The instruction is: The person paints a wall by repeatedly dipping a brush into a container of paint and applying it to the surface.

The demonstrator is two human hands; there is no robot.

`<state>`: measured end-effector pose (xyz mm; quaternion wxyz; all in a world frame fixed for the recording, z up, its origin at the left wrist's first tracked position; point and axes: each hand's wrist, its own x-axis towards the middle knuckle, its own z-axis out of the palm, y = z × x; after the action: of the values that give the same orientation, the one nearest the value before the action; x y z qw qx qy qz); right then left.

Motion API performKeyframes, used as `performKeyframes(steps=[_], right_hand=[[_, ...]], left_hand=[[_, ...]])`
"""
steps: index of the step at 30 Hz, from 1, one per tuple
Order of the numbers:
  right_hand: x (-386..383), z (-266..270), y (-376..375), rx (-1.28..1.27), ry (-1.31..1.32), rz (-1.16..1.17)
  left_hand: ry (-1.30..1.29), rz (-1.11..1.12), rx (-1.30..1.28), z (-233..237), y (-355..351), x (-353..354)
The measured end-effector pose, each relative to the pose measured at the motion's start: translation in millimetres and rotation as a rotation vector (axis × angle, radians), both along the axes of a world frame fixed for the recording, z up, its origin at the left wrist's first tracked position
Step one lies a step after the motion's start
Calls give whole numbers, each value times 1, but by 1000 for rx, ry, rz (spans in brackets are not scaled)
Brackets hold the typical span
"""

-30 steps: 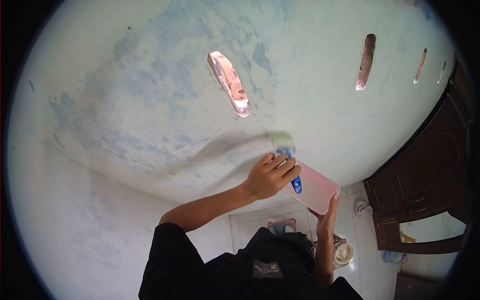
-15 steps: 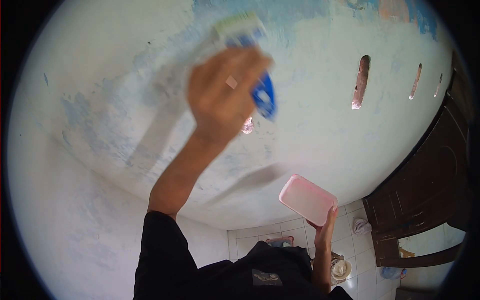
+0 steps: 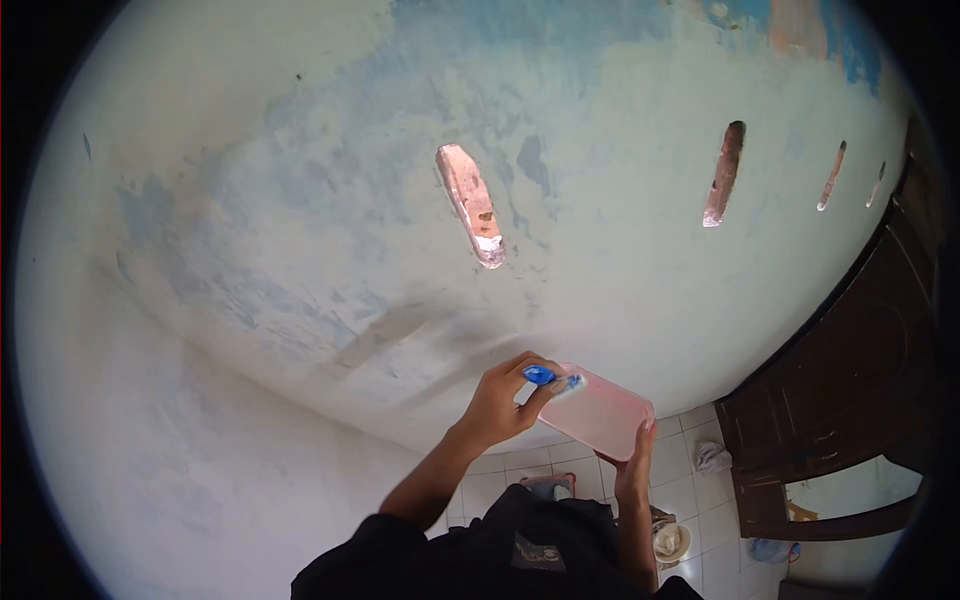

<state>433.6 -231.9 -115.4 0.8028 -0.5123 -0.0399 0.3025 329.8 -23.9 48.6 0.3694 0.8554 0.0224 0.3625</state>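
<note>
My left hand [image 3: 497,402] is closed around a paintbrush [image 3: 539,375] with a blue handle. The brush's head is down at the near-left end of a shallow pink plastic tray [image 3: 600,412], overlapping its rim; the bristles are mostly hidden. My right hand [image 3: 634,460] grips the tray by its lower right corner, thumb over the edge and fingers underneath. The tray is held tilted in front of the wall [image 3: 400,300], which has patchy white paint over blue-grey.
Slot-like openings [image 3: 470,205] cut through the wall. Blue and peach patches remain high up. To the right stands a dark wooden cabinet [image 3: 800,430]. Below on the tiled floor [image 3: 705,490] are a small stool [image 3: 550,481], a bucket [image 3: 671,543] and a crumpled cloth [image 3: 712,457].
My left hand has brought the paintbrush down from high on the wall to the tray, uncovering a wall slot. The tray has shifted slightly left and down in view.
</note>
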Motion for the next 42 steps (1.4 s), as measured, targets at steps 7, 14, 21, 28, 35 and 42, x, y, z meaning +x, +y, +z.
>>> performKeyframes(steps=[7,14,21,28,35,42], right_hand=[[-12,-6,26,-8,-19,180],[-36,-8,60,-22,-5,330],[-55,21,95,71,51,474],[-64,47,116,30,32,548],[-70,58,129,2,58,560],[-69,66,133,-2,55,580]], left_hand=[[203,48,-401,-56,-1,-47],[322,67,-360,-44,15,-85],[367,214,-260,-3,28,-102],[388,270,-159,6,51,-112],[449,281,-173,4,62,-117],[460,271,-76,12,66,-130]])
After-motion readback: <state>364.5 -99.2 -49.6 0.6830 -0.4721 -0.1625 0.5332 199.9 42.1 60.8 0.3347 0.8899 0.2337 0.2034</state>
